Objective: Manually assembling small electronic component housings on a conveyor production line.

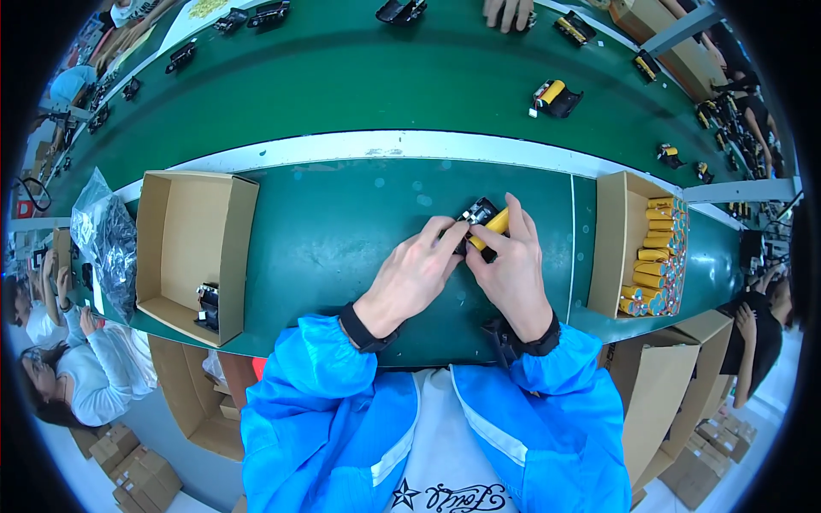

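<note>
Over the middle of the green worktable, my left hand (412, 272) has its fingers closed on a small black plastic housing (481, 210). My right hand (518, 267) pinches a yellow cylindrical battery (492, 230) lying along that housing. Whether the battery is seated inside cannot be made out, since my fingers cover much of both. Another black part (501, 340) rests at the table's front edge, partly behind my right wrist. To the right, a cardboard box (609, 244) holds several yellow batteries (658, 256) with wires. A black housing (208, 306) lies in the open cardboard box (184, 248) on the left.
Beyond a white rail (393, 145) runs a green conveyor (342, 85) carrying black housings, some with batteries (556, 98). Another person's hand (509, 13) reaches in at the far side. A clear plastic bag (103, 244) stands beside the left box; large cartons (658, 402) flank me below.
</note>
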